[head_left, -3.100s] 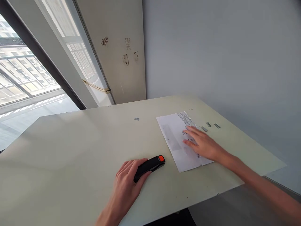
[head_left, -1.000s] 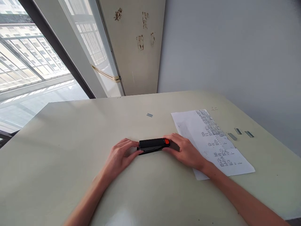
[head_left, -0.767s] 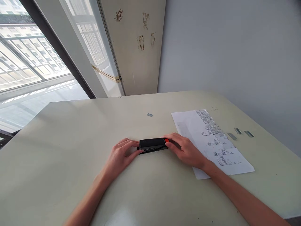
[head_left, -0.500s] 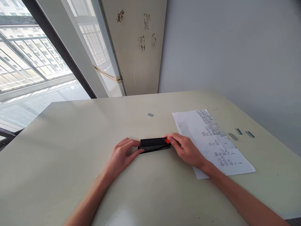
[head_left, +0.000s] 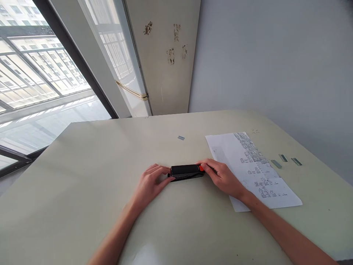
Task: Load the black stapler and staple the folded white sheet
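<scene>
A black stapler [head_left: 185, 171] with a red part at its right end lies sideways on the pale table. My left hand [head_left: 151, 184] pinches its left end between thumb and fingers. At the other end, the fingers and thumb of my right hand [head_left: 222, 176] close around the red part and hide some of it. My right wrist and forearm pass over the lower left part of a printed white sheet [head_left: 242, 173], which carries a column of staple strips along its upper right edge.
One staple strip [head_left: 181, 138] lies beyond the stapler. Several others, among them a grey strip [head_left: 276, 163], lie right of the sheet. Behind the table [head_left: 96, 176] stand a stained beige fridge [head_left: 168, 81] and a wall [head_left: 270, 55]; a window is at the left.
The whole view has shifted slightly, so everything appears a little further right and lower. Both hands keep their hold on the stapler, which has not visibly moved on the table.
</scene>
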Demonstrator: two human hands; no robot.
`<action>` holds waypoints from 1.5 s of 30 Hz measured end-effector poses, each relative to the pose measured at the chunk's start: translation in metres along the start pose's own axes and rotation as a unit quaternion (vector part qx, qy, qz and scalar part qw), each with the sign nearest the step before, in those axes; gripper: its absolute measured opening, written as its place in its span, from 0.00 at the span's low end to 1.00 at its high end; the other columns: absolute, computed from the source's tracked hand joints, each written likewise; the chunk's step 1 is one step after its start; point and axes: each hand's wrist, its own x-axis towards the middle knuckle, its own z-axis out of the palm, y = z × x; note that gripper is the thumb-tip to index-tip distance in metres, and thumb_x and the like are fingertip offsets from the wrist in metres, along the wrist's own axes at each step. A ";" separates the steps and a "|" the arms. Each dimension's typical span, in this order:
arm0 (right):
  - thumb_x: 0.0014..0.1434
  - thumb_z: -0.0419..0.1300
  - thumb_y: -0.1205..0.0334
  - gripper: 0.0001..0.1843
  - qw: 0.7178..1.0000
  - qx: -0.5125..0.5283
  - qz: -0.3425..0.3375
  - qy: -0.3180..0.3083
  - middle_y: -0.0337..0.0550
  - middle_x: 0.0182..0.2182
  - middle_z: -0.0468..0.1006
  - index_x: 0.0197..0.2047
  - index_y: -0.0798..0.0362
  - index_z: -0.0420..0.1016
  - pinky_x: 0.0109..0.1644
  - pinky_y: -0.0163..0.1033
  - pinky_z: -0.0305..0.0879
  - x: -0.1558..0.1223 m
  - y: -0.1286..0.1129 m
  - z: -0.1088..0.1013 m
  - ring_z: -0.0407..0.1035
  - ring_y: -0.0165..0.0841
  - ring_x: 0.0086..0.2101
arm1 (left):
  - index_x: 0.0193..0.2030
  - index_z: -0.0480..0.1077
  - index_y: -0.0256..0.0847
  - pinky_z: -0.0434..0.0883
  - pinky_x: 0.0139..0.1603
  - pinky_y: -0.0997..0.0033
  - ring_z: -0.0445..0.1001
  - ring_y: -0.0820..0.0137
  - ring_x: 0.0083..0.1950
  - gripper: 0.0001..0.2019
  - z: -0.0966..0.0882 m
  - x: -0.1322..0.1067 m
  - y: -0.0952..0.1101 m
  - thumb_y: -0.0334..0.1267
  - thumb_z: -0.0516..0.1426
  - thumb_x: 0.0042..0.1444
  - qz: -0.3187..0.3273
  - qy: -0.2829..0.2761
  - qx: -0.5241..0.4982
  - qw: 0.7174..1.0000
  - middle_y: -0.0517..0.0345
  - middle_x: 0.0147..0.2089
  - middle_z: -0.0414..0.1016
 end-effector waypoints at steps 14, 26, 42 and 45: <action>0.75 0.44 0.39 0.29 0.993 0.012 0.112 0.043 0.44 0.40 0.82 0.47 0.47 0.80 0.48 0.44 0.69 0.009 -0.018 0.017 0.74 0.41 0.40 | 0.44 0.77 0.45 0.73 0.47 0.63 0.77 0.64 0.45 0.06 0.001 -0.005 -0.005 0.43 0.63 0.67 0.024 0.013 -0.005 1.000 0.57 0.43 0.82; 0.74 0.45 0.39 0.27 0.990 0.054 0.108 0.075 0.43 0.43 0.82 0.46 0.46 0.79 0.52 0.44 0.67 0.008 -0.012 0.026 0.74 0.41 0.45 | 0.44 0.76 0.46 0.72 0.48 0.65 0.77 0.65 0.44 0.06 0.001 -0.004 -0.006 0.44 0.62 0.68 0.031 0.011 0.000 0.999 0.58 0.43 0.82; 0.75 0.44 0.39 0.28 0.986 0.075 0.119 0.092 0.44 0.48 0.82 0.49 0.45 0.80 0.57 0.47 0.67 0.004 -0.011 0.031 0.75 0.42 0.48 | 0.44 0.75 0.46 0.72 0.46 0.64 0.77 0.65 0.43 0.05 0.002 -0.004 -0.007 0.42 0.62 0.68 0.040 0.015 0.009 0.999 0.58 0.42 0.81; 0.75 0.45 0.39 0.28 0.987 0.066 0.112 0.091 0.45 0.46 0.82 0.49 0.45 0.80 0.55 0.47 0.68 0.004 -0.010 0.031 0.74 0.42 0.47 | 0.43 0.75 0.46 0.72 0.46 0.64 0.77 0.65 0.43 0.04 0.002 -0.004 -0.006 0.41 0.62 0.68 0.045 0.019 0.007 0.999 0.58 0.42 0.81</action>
